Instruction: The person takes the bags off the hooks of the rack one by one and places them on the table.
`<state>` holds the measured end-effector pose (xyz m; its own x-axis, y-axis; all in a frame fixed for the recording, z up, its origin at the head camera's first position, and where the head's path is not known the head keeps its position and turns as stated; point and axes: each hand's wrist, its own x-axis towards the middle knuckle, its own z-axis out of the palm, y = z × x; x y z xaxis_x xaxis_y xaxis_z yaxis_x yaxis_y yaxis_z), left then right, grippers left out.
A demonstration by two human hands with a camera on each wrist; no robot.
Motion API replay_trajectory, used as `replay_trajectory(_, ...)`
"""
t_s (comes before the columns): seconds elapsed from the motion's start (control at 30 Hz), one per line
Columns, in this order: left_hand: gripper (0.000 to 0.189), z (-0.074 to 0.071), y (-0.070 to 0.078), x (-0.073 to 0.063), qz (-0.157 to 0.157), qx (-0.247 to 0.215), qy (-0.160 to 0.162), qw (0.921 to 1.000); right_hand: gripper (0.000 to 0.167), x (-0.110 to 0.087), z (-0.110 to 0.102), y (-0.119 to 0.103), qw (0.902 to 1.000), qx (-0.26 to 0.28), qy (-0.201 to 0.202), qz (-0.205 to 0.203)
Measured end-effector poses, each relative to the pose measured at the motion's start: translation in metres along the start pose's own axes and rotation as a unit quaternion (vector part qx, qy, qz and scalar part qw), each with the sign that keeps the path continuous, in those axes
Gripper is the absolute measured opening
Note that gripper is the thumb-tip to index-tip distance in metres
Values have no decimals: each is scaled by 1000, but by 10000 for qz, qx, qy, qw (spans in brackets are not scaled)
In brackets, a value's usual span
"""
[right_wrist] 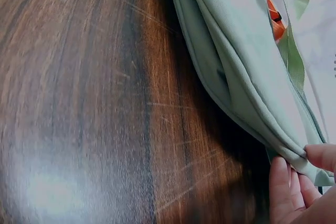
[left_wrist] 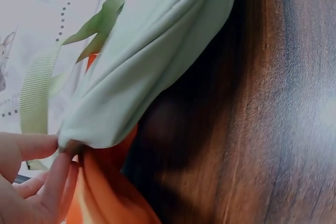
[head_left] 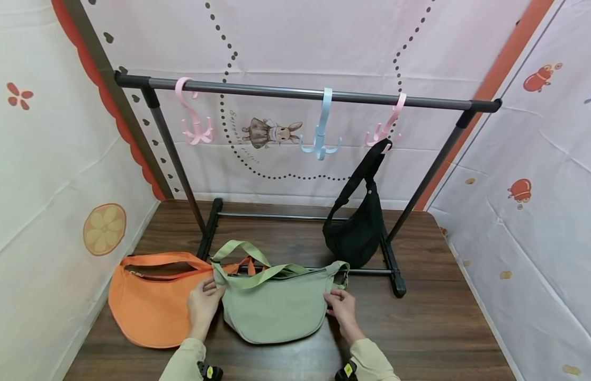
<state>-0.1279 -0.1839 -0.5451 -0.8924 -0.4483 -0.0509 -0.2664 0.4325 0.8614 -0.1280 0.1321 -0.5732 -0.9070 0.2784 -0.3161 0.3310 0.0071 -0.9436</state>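
Note:
A sage green shoulder bag (head_left: 276,307) is held by both hands near the table's front, its green strap (head_left: 245,248) lying loose across the top. My left hand (head_left: 203,304) pinches the bag's left end between thumb and fingers, as the left wrist view shows close up. At the opposite end, my right hand (head_left: 342,311) pinches the side edge of the fabric; the thumb (right_wrist: 320,156) lies on the near face. An orange shoulder bag (head_left: 152,307) lies flat on the left, partly hidden behind the green one.
A dark metal rack (head_left: 276,92) spans the table (head_left: 443,328). From its bar hang a pink hook (head_left: 195,121) at left, a blue hook (head_left: 321,129) mid-bar and another pink hook (head_left: 393,116) at right, which carries a black bag (head_left: 359,233). Printed cloth walls enclose the table.

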Motion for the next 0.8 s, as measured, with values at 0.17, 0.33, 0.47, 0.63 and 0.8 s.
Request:
replay_trajectory(0.17,38,-10,5,-4,104,310,-261,9991,32,0,-5,-2,9998,-122,-131,-9)
replay_trajectory(0.33,36,-19,16,-8,352,720,-238,9965,33,-1,-16,-10,9985,-411,-299,-191)
replay_trajectory(0.47,36,-21,30,-9,752,890,27,9932,34,-1,-28,-19,9946,-755,-440,-553)
replay_trajectory(0.63,41,-22,49,-9,1487,1105,103,9826,36,1,-43,-30,9764,-1740,-429,-1202)
replay_trajectory(0.8,48,-16,69,-7,2202,1432,-170,9647,46,3,-58,-40,9528,-2562,-429,-1570)
